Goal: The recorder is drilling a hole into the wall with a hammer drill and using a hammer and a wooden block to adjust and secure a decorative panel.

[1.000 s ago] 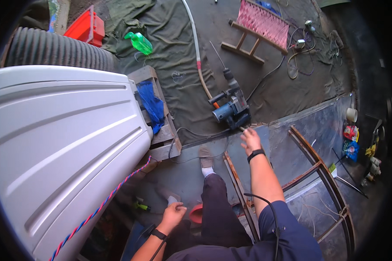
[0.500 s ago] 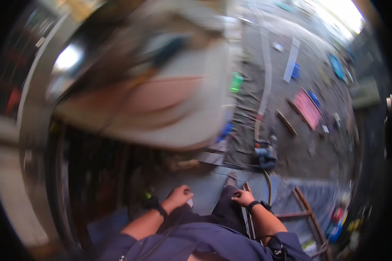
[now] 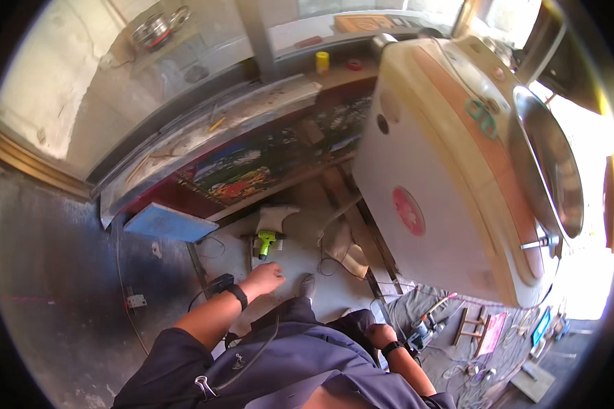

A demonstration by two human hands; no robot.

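Observation:
My left hand hangs in front of me with its fingers curled and nothing showing in them. Just beyond it in the picture, a lime-green cordless drill lies low by the floor, near a pale curved piece. My right hand is closed beside my right thigh, and I see no object in it. Each wrist wears a black band. A tan, curved object lies on the floor ahead of my shoe.
A large white washing machine stands at right, with a metal basin and green-handled scissors on top. A blue board leans at left under a cluttered ledge. Tools and a pink-topped stool lie lower right.
My view has swung left, bringing the window ledge and green drill into sight. The washing machine now appears at right. Both hands stay curled.

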